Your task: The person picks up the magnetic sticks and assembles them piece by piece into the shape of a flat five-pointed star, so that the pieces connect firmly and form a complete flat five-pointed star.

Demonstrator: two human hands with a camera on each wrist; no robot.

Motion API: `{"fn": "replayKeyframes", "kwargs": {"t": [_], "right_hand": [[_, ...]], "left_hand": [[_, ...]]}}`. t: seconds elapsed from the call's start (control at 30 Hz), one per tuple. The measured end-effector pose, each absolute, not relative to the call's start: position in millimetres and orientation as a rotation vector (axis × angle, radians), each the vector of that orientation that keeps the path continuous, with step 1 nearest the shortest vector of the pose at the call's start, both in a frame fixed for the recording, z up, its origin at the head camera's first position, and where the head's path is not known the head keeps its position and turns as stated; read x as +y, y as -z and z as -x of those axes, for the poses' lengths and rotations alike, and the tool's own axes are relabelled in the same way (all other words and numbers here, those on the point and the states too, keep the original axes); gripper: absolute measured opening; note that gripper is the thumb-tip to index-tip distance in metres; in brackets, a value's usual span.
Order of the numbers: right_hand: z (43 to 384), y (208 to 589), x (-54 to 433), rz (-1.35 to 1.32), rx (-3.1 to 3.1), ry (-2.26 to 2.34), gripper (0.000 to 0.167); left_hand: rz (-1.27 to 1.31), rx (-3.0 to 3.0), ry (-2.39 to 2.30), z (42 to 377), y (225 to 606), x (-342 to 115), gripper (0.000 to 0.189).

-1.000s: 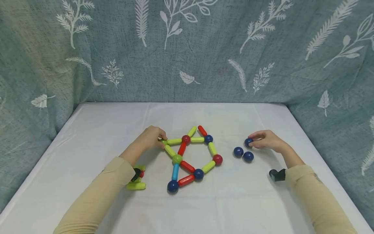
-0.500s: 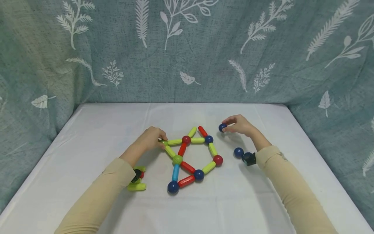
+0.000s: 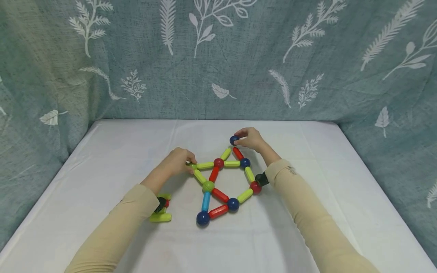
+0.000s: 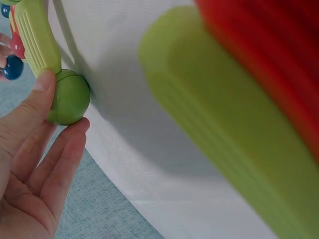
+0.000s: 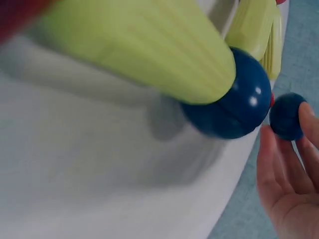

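My left hand (image 3: 176,161) pinches a green ball (image 4: 72,97) at the left corner of a flat frame of coloured rods and balls, thumb on one side and fingertips on the other. Between the thumb and fingers of my right hand (image 3: 251,139) is a dark blue ball (image 3: 234,140), at the frame's far side. Just below that ball, the free ends of a yellow-green rod (image 3: 225,154) and a red rod (image 3: 238,153) lean toward each other. The rods start from a red ball (image 3: 219,163) and a blue ball (image 3: 245,163).
Several loose rods (image 3: 161,217) lie beside the left forearm, partly covered by the wrist camera (image 3: 161,205). The right sleeve (image 3: 300,204) crosses the table's right half, its wrist camera (image 3: 261,179) overlapping the frame's right red ball (image 3: 255,187). A patterned curtain (image 3: 218,60) hangs behind.
My right hand has carried the blue ball leftward and away from me, from beside two other blue balls to the frame's far side. Those two are now hidden behind the right arm. My left hand stays put.
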State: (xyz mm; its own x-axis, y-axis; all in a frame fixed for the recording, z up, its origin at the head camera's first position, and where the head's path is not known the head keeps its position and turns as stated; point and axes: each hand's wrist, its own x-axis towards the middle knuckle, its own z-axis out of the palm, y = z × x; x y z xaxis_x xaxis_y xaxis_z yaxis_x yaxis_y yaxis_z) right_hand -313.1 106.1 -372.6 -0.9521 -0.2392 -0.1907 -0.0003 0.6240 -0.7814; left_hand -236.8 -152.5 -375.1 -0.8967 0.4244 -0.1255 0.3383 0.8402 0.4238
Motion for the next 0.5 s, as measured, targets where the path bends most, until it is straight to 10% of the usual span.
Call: {"fn": "replayKeyframes", "kwargs": {"t": [0.5], "right_hand": [[320, 374, 89, 0.224, 2.579, 0.920, 0.033]], "left_hand": [[-0.587, 2.804, -0.581, 237, 374, -153, 0.023]]}}
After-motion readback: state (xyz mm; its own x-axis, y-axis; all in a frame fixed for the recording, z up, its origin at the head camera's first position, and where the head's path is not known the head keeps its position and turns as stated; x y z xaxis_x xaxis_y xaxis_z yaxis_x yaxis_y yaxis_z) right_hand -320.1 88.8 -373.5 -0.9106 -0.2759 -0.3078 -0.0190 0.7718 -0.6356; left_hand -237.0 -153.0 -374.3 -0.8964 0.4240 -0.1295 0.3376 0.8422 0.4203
